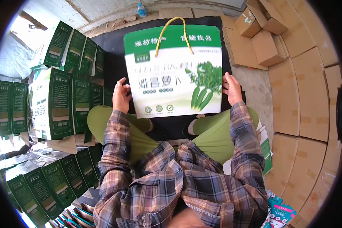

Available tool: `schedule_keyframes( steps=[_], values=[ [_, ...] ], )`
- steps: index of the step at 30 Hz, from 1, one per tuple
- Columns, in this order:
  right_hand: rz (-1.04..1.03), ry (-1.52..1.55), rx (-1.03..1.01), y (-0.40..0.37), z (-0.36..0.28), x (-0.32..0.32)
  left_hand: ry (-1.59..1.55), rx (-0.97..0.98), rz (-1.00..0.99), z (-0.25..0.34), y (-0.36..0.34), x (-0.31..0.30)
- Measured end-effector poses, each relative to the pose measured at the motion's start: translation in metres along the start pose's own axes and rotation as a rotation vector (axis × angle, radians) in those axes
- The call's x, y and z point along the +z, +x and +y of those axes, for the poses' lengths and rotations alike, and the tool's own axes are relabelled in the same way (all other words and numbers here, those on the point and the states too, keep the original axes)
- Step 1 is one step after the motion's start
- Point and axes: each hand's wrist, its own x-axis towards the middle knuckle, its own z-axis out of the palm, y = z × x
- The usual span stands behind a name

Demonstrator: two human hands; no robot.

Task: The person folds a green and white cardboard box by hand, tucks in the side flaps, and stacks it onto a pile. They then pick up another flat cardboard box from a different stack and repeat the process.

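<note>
A white and green gift box (174,78) with printed radishes and a twisted yellow cord handle (184,30) is in front of me, between my knees. At its left edge my left hand (121,95) grips the side, with the thumb and fingers bent against the cardboard. My right hand (232,88) holds the opposite edge in the same way, at about the same height. The printed front faces me, and the cord handle stands above the green top band. Behind the box, the fingertips are partly hidden.
Several similar green and white boxes (51,102) are stacked in rows on my left. Large brown cartons (309,95) form a wall on the right. Open cartons (268,45) lie at the back right. A black mat (110,36) covers the floor, with a blue-labelled bottle (141,10) beyond.
</note>
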Motion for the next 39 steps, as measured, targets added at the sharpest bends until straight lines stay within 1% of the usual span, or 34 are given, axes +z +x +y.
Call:
schedule_keyframes(
  steps=[2, 3, 5, 6, 7, 9, 11, 13, 14, 15, 17, 19, 21, 22, 23, 25, 26, 27, 29, 30, 31, 33, 35, 36, 37, 38, 39],
  values=[
    [-0.007, -0.045, 0.053, 0.000, 0.001, 0.002, 0.112, -0.092, -0.024, 0.005, -0.005, 0.011],
    [-0.010, -0.045, 0.031, 0.009, -0.002, 0.000, 0.131, -0.127, -0.024, 0.002, 0.008, 0.015],
    [-0.063, -0.205, 0.116, 0.007, 0.006, 0.002, 0.162, -0.227, 0.017, -0.006, 0.010, 0.006],
    [-0.062, -0.232, 0.165, 0.003, 0.014, 0.004, 0.148, -0.252, 0.049, -0.001, -0.003, 0.010],
    [-0.060, -0.236, 0.171, 0.002, 0.017, 0.002, 0.146, -0.258, 0.050, -0.005, -0.003, 0.007],
    [-0.111, -0.336, 0.220, 0.004, 0.022, -0.002, 0.172, -0.314, 0.006, -0.014, 0.003, 0.002],
    [-0.097, -0.395, 0.252, 0.007, 0.028, -0.002, 0.189, -0.331, 0.039, -0.021, 0.004, -0.001],
    [-0.136, -0.552, 0.297, 0.009, 0.036, -0.004, 0.304, -0.366, 0.047, -0.022, -0.001, 0.001],
    [-0.144, -0.573, 0.305, 0.012, 0.040, -0.004, 0.341, -0.378, 0.072, -0.019, -0.001, 0.001],
    [-0.144, -0.575, 0.302, 0.012, 0.037, -0.001, 0.339, -0.376, 0.072, -0.019, 0.000, 0.002],
    [-0.102, -0.654, 0.303, 0.009, 0.033, 0.002, 0.445, -0.308, 0.089, -0.021, 0.002, 0.004],
    [-0.068, -0.638, 0.278, 0.008, 0.028, 0.004, 0.418, -0.302, 0.100, -0.022, 0.013, -0.003],
    [-0.064, -0.529, 0.141, 0.003, 0.024, 0.004, 0.336, -0.124, 0.021, -0.020, 0.014, -0.002],
    [-0.055, -0.468, 0.074, 0.004, 0.025, 0.003, 0.317, -0.110, -0.012, -0.015, 0.010, 0.001],
    [-0.056, -0.468, 0.076, 0.006, 0.025, 0.003, 0.318, -0.112, -0.012, -0.010, 0.007, 0.005],
    [-0.121, -0.265, 0.005, 0.012, 0.032, -0.002, 0.278, -0.054, -0.193, -0.004, 0.003, 0.010],
    [-0.129, -0.216, -0.018, 0.016, 0.036, -0.003, 0.347, -0.081, -0.218, -0.001, 0.000, 0.012],
    [-0.129, -0.217, -0.016, 0.013, 0.032, 0.000, 0.346, -0.083, -0.218, -0.001, -0.002, 0.013],
    [-0.208, -0.285, 0.046, 0.006, 0.023, 0.005, 0.481, -0.138, -0.270, -0.001, -0.003, 0.014],
    [-0.209, -0.286, 0.050, 0.005, 0.022, 0.005, 0.491, -0.191, -0.329, 0.000, -0.004, 0.013],
    [-0.214, -0.243, 0.081, 0.006, 0.022, 0.006, 0.490, -0.194, -0.327, 0.001, -0.004, 0.012],
    [-0.217, -0.199, 0.115, 0.006, 0.021, 0.007, 0.545, -0.229, -0.412, 0.006, -0.004, 0.013],
    [-0.226, -0.160, 0.137, 0.005, 0.020, 0.009, 0.584, -0.202, -0.451, 0.012, -0.007, 0.015],
    [-0.226, -0.161, 0.138, 0.007, 0.019, 0.008, 0.667, -0.188, -0.473, 0.013, -0.006, 0.015],
    [-0.240, -0.201, 0.191, 0.010, 0.018, 0.006, 0.751, -0.173, -0.495, 0.014, -0.003, 0.015],
    [-0.254, -0.241, 0.243, 0.012, 0.018, 0.005, 0.750, -0.175, -0.493, 0.013, 0.000, 0.015],
    [-0.255, -0.241, 0.243, 0.010, 0.015, 0.008, 0.756, -0.170, -0.475, 0.012, 0.003, 0.015]
  ],
)
